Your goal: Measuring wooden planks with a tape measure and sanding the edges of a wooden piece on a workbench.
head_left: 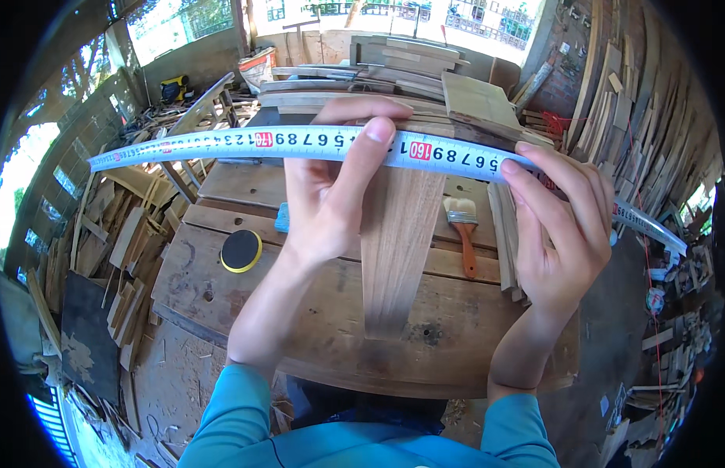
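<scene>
A tape measure's white blade stretches across the view above the workbench, held up between both hands. My left hand is closed on it near the middle, thumb lying over the printed face and fingers behind. Farther along, my right hand pinches the blade between thumb and fingertips. Both blade ends stick out past the hands, and no case shows. Below, a brown wooden board lies lengthwise on the workbench. Right of the board rests a paintbrush with pale bristles and an orange-brown handle.
On the bench's left lies a round black pad with a yellow rim. A small blue piece sits partly behind my left wrist. Stacked boards rise at the far side. Scrap wood heaps at left; long planks lean at right.
</scene>
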### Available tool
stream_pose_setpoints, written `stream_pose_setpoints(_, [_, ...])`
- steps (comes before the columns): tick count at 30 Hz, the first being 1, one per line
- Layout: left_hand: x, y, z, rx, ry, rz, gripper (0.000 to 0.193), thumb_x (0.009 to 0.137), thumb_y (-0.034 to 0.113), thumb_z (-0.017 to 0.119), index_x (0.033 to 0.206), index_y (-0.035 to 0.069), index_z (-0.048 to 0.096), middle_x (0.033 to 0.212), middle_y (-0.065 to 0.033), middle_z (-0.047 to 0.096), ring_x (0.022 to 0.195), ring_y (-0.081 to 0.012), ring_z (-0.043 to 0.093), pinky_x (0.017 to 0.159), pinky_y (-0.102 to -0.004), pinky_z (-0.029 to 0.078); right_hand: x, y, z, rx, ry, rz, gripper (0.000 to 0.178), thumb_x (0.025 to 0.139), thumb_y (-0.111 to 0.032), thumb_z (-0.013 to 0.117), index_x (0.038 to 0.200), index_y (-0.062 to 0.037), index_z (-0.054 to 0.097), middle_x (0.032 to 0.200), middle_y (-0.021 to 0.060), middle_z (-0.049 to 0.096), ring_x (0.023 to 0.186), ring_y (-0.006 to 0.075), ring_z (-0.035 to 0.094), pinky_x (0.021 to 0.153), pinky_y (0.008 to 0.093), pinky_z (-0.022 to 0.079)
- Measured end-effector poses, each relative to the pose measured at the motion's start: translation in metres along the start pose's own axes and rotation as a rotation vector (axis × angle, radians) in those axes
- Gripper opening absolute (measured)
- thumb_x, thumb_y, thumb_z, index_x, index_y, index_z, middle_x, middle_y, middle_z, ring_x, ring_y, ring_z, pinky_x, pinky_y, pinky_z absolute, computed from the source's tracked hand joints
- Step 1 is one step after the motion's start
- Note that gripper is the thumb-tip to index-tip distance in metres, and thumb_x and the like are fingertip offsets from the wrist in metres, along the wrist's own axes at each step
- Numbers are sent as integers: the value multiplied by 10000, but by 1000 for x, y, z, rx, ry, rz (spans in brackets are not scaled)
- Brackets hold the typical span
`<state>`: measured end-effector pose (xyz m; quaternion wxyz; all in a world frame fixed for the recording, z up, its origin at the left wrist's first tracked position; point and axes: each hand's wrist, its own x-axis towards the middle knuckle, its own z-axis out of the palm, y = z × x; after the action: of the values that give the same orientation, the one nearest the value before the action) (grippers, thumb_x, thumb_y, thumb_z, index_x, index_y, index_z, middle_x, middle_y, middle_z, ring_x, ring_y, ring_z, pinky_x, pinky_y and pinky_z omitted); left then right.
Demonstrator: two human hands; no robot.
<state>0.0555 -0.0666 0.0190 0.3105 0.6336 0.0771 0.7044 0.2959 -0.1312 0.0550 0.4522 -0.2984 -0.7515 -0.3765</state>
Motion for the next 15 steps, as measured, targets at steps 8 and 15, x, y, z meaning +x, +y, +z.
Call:
stream_pose_setpoints(8, [2,-6,0,-62,-25,-32,219,1109,159,686,1252,7,752,1203,-91,770,966,-100,635,884,-265,490,-3,2,-4,62,-10,33,388,768,-3,841,1131,-139,853,1154,53,795,927,253,718,815,373,508])
stream_pose_setpoints(15, [2,4,-14,-8,-181,-169,368,1045,204,742,1359,16,700,1271,-82,706,1038,-110,615,934,-283,471,-1,2,-15,18,-31,13,348,787,-28,834,1115,-142,848,1140,52,799,923,250,719,819,386,501])
